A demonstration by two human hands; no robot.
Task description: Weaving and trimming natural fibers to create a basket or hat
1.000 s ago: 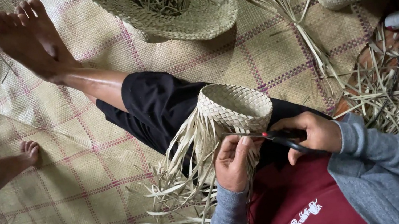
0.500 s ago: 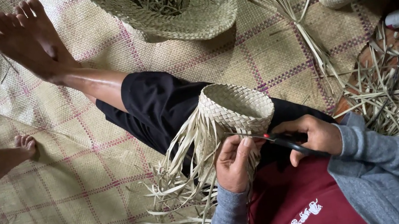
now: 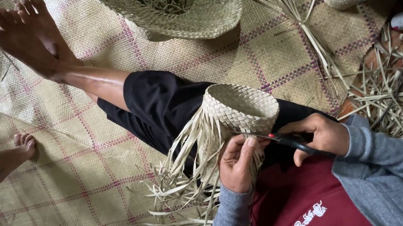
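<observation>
Left hand (image 3: 236,163) pinching loose straw ends | right hand (image 3: 319,134) gripping black scissors (image 3: 287,139), blades at 9 o'clock | half-woven basket (image 3: 239,108) on lap, 12 o'clock of hands | woven mat (image 3: 82,149) beneath

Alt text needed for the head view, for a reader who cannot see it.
A seated person's left hand grips loose straw strips of a half-woven basket resting on their lap, while the right hand holds black scissors against its rim. A woven mat lies under them, with a straw hat beyond their outstretched leg.
</observation>
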